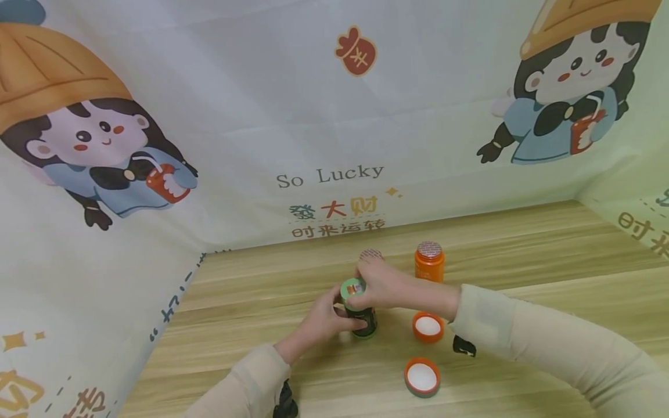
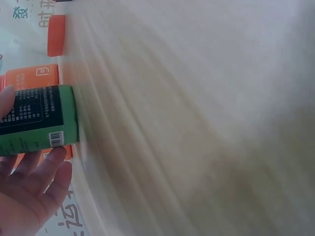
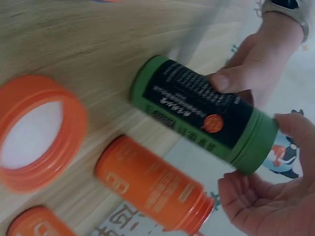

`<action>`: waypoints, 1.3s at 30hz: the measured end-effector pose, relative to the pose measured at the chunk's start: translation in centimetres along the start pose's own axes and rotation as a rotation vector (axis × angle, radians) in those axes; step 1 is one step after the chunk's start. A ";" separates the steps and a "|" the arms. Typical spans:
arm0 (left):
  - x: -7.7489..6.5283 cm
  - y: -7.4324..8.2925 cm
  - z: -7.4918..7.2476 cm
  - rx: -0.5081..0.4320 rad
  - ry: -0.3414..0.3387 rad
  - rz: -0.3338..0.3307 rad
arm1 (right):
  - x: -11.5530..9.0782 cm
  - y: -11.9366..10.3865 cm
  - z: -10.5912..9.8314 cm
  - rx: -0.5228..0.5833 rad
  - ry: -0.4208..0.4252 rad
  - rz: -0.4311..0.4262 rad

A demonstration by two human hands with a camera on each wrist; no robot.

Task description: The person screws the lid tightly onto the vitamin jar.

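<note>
A green bottle with a black label [image 3: 189, 105] stands on the table between both hands. My left hand [image 1: 320, 319] grips its body, thumb across the label. At the top, my right hand [image 1: 384, 284] holds the green cap [image 1: 352, 289], with thumb and fingers on opposite sides of the rim in the right wrist view. The cap sits on the bottle. Just behind the hands stands an uncapped orange bottle [image 3: 152, 184], its sealed top [image 1: 371, 254] showing past the right hand.
Another uncapped orange bottle [image 1: 430, 268] with a sealed mouth stands behind the right forearm. Two orange caps lie with white insides up: one [image 1: 428, 327] near the right wrist, another [image 1: 422, 377] closer to the front. A printed cloth [image 1: 251, 128] hangs behind the wooden table [image 1: 512, 249].
</note>
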State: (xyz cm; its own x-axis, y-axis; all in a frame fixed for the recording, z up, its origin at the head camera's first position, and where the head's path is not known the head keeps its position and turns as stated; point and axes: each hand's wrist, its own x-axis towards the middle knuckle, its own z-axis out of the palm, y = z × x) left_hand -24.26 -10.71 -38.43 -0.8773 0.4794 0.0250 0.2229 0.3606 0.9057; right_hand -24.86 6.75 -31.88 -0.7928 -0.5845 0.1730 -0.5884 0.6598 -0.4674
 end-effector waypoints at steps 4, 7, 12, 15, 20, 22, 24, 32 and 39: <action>0.0 0.3 -0.3 0.041 0.023 -0.012 | -0.6 0.6 -0.6 0.045 0.021 -0.040; 0.1 0.7 -0.6 0.080 0.082 -0.024 | -1.5 1.2 -1.4 0.088 0.050 -0.063; 0.6 0.7 -1.6 0.118 0.199 -0.067 | -3.5 3.1 -2.5 0.082 0.059 -0.145; 0.8 0.2 -2.5 0.123 0.235 -0.094 | -5.0 4.4 -2.9 0.050 0.013 -0.191; 1.0 -1.0 -4.2 0.158 0.275 -0.124 | -7.5 6.3 -3.0 0.054 -0.108 -0.168; 0.9 -1.4 -4.9 0.159 0.282 -0.137 | -8.3 6.9 -2.9 0.054 -0.149 -0.148; 0.7 -1.6 -5.5 0.160 0.279 -0.159 | -8.9 7.4 -2.6 0.046 -0.172 -0.141; -0.1 -2.3 -7.3 0.159 0.278 -0.190 | -9.6 8.6 -1.5 0.030 -0.167 -0.148; -0.5 -2.4 -7.5 0.158 0.274 -0.217 | -9.9 8.9 -0.5 0.015 -0.180 -0.113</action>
State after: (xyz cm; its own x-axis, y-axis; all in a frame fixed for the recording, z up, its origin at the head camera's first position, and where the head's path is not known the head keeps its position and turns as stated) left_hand -27.58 -17.80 -37.39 -0.9876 0.1542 -0.0280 0.0639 0.5596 0.8263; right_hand -22.32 18.62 -37.31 -0.6803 -0.7298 0.0681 -0.6682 0.5793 -0.4669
